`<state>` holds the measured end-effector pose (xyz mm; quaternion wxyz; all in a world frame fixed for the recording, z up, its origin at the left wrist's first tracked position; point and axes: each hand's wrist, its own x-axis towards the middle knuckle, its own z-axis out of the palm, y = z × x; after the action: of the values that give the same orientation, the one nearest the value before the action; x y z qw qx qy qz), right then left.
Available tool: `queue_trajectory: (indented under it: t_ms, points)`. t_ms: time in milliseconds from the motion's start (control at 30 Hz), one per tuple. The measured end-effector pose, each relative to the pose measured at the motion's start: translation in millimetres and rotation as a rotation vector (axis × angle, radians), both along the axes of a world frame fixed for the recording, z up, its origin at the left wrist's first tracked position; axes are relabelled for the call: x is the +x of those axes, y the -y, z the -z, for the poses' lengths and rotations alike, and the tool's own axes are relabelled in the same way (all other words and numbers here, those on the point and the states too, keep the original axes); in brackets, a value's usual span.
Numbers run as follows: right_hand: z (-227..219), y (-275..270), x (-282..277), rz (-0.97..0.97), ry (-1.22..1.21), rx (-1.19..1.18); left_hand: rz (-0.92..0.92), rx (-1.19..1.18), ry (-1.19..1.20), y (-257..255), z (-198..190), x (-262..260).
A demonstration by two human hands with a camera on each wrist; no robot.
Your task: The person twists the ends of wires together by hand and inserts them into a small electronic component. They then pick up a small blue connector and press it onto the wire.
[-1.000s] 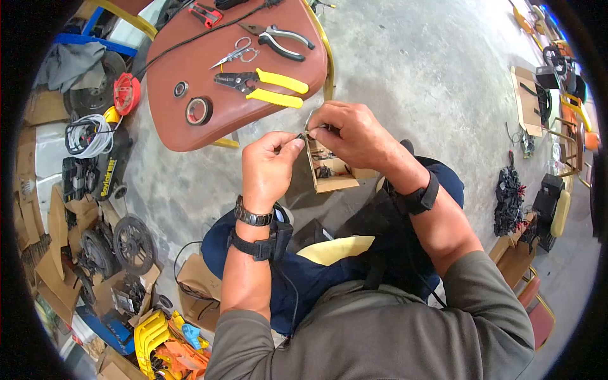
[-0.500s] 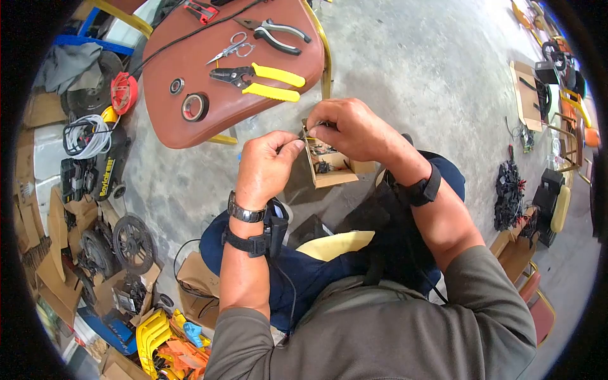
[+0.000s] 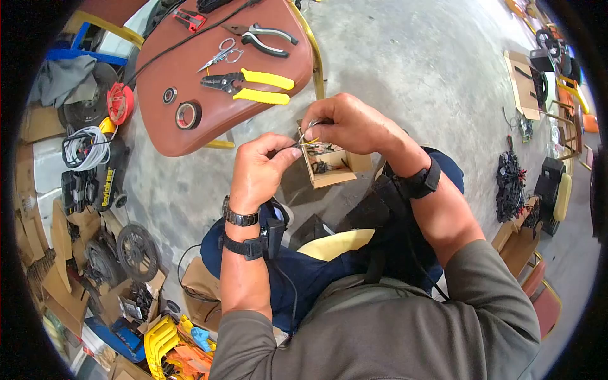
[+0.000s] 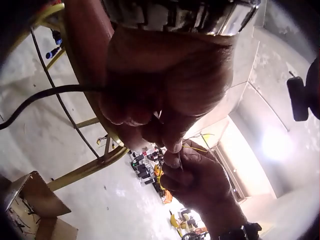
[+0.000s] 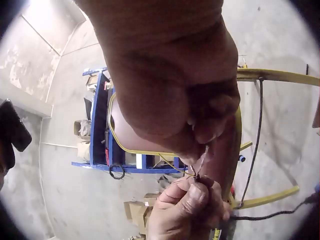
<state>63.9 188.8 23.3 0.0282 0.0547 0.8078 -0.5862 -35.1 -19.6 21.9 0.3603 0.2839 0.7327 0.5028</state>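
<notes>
Between thumb and forefinger my left hand [image 3: 256, 171] pinches the end of a black cable [image 4: 50, 92], which trails away behind the hand in the left wrist view. A thin yellow wire [image 3: 310, 142] sticks out of the pinched end toward the right. My right hand [image 3: 358, 126] is close beside it, fingers curled and thumb tip against them, gripping thin silvery wire strands [image 5: 203, 159]. These strands fan out from the left fingertips in the right wrist view; the right fingers partly hide them. Both hands are held above an open cardboard box [image 3: 334, 180] of small dark pieces.
On the brown chair seat [image 3: 152, 126] ahead lie yellow-handled wire strippers [image 3: 263, 85], scissors [image 3: 221, 54], pliers [image 3: 266, 41], a red cutter [image 3: 190, 20] and a tape roll [image 3: 188, 115]. Wheels [image 3: 138, 252] and cardboard crowd the left; a black wiring bundle [image 3: 508, 190] lies right.
The yellow wire now shows sticking out between the hands. My left fingertips have dropped a little, and my right fingers have shifted around the wires. The chair appears farther left.
</notes>
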Motion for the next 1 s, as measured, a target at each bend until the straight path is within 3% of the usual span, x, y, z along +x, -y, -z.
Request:
queue_trajectory:
  t_ms: [367,1000]
  points:
    - [-11.2,3.1,0.0,0.052,0.106,-0.199,-0.048,0.14,0.073,2.5,-1.9,-4.0]
    - [-9.3,19.6,-3.3,0.264,0.014,-0.457,-0.202,0.39,0.451,-7.2,8.2,9.7]
